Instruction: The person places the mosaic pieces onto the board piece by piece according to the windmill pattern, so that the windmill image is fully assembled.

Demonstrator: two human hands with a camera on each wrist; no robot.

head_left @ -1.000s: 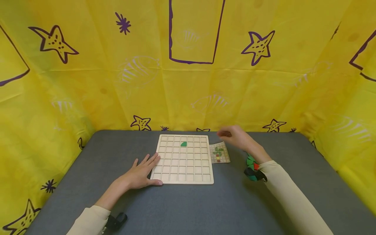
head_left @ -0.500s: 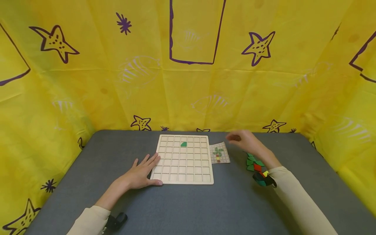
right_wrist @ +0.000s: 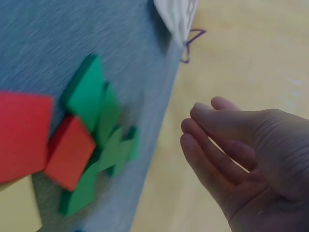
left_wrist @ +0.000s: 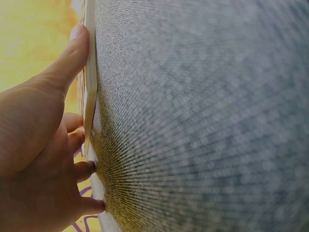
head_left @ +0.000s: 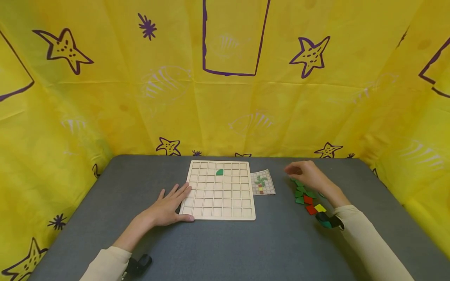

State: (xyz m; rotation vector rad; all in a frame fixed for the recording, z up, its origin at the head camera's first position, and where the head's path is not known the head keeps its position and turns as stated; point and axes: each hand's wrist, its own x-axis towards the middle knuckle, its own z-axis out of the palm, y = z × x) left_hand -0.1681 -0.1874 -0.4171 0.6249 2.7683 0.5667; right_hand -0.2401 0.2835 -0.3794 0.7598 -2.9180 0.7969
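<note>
My left hand [head_left: 170, 208] rests at the left edge of a pale wooden grid board [head_left: 218, 195], its thumb on the near corner and its fingers spread along the side. One green quarter-round tile [head_left: 220, 172] sits in a cell of the board's second row. Above the far end of a loose pile of green tiles [head_left: 300, 189] hovers my right hand [head_left: 311, 177]. In the right wrist view its fingers are loosely bent, with nothing seen between them. Red tiles [head_left: 311, 210] and a yellow tile [head_left: 320, 208] lie at the pile's near side. The hand and forearm hide part of the pile.
A printed pattern card [head_left: 263, 182] with a green, red and yellow design lies against the board's right edge. The dark grey table [head_left: 218, 249] is bounded at the back and sides by a yellow patterned cloth [head_left: 225, 109]. Both wrists wear black straps [head_left: 138, 265].
My right hand has moved right and slightly nearer, from beside the card to over the tile pile. More red and yellow tiles have come into sight. My left hand and the board stay put.
</note>
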